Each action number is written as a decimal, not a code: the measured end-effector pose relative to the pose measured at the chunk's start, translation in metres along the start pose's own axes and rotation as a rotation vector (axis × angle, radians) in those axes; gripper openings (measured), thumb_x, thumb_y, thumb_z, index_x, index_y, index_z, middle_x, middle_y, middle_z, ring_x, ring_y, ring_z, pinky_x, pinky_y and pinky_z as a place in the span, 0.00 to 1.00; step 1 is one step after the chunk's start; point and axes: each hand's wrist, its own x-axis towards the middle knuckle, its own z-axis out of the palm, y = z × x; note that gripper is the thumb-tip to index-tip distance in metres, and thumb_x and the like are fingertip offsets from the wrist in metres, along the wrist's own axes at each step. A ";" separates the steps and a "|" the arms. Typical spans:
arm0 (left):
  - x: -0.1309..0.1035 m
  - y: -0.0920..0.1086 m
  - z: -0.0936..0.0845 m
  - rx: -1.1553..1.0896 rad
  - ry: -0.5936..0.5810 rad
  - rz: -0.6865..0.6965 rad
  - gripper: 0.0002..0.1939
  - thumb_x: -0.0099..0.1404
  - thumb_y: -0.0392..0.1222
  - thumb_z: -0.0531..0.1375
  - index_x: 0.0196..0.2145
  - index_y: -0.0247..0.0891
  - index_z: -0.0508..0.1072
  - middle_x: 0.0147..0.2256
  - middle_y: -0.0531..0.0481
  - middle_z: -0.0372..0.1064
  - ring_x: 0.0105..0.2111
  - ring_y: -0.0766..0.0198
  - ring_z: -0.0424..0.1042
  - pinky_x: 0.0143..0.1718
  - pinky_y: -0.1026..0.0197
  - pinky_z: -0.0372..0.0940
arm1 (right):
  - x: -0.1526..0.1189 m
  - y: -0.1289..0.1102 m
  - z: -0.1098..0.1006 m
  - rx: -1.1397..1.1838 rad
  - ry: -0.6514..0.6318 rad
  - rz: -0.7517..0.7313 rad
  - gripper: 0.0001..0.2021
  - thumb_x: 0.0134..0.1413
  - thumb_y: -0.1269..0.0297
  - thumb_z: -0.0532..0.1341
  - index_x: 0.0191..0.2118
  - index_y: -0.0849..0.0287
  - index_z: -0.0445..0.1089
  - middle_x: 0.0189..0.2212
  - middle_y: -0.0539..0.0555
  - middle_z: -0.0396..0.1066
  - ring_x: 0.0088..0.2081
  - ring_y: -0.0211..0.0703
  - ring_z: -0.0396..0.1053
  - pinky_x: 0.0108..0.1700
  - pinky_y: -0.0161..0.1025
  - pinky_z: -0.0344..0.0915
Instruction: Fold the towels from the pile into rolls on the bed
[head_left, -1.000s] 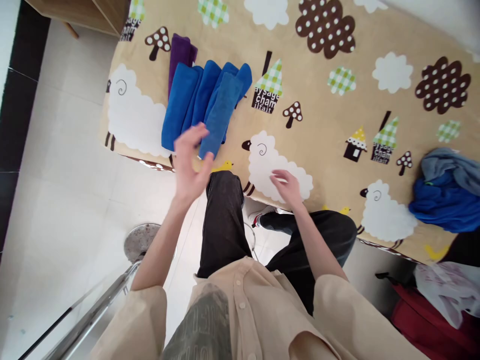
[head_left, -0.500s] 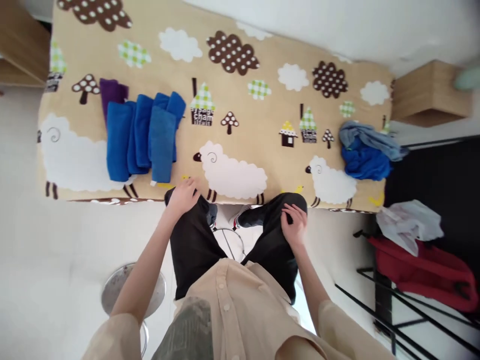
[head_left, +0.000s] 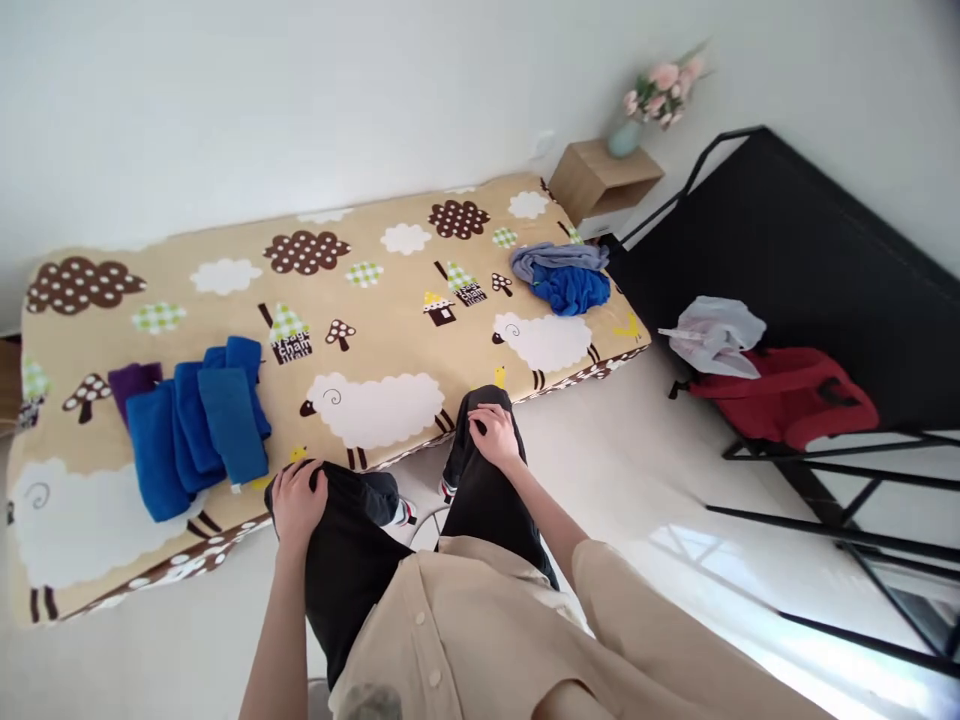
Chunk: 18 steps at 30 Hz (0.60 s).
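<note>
My left hand point(head_left: 298, 508) rests on my left knee with its fingers laid over the black trousers point(head_left: 345, 540). On the other knee lies my right hand point(head_left: 495, 434), fingers loosely spread and holding nothing. Just left of my left hand, a row of folded blue cloths point(head_left: 196, 425) overlaps on the patterned bed cover point(head_left: 390, 350). A folded purple cloth point(head_left: 133, 385) is partly hidden behind them. Farther off to the right sits a crumpled pile, with a bright blue cloth point(head_left: 571, 290) in front of a grey-blue one point(head_left: 559, 256).
Beyond the bed's right end stand a wooden bedside box point(head_left: 592, 185) and a vase point(head_left: 624, 137) with pink flowers. At right, a red bag point(head_left: 787, 395) and a white plastic bag point(head_left: 716, 335) lie on a black surface point(head_left: 810, 250) with a metal frame.
The view has swung up and to the right, bringing the flowers and more of the black surface into sight. Both hands stay on the knees, and the cloths lie as before.
</note>
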 end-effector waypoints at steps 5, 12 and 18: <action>-0.017 0.016 -0.006 0.066 0.019 0.018 0.23 0.74 0.45 0.49 0.54 0.35 0.80 0.56 0.36 0.75 0.66 0.52 0.66 0.74 0.45 0.48 | 0.002 -0.005 -0.005 0.047 -0.013 0.041 0.09 0.64 0.74 0.62 0.39 0.56 0.80 0.44 0.56 0.83 0.56 0.53 0.74 0.60 0.53 0.64; -0.026 0.032 -0.012 0.199 -0.068 0.052 0.23 0.73 0.44 0.50 0.53 0.37 0.81 0.56 0.36 0.75 0.68 0.52 0.64 0.75 0.40 0.43 | 0.001 -0.006 -0.011 0.102 -0.020 0.059 0.09 0.64 0.75 0.62 0.40 0.55 0.80 0.43 0.55 0.83 0.57 0.51 0.74 0.60 0.51 0.64; -0.014 0.046 -0.012 0.269 -0.097 0.082 0.23 0.72 0.45 0.50 0.51 0.38 0.82 0.55 0.35 0.76 0.66 0.50 0.65 0.74 0.39 0.43 | 0.002 -0.002 -0.010 0.186 0.023 0.081 0.09 0.63 0.76 0.62 0.39 0.55 0.79 0.43 0.55 0.83 0.56 0.50 0.75 0.59 0.50 0.65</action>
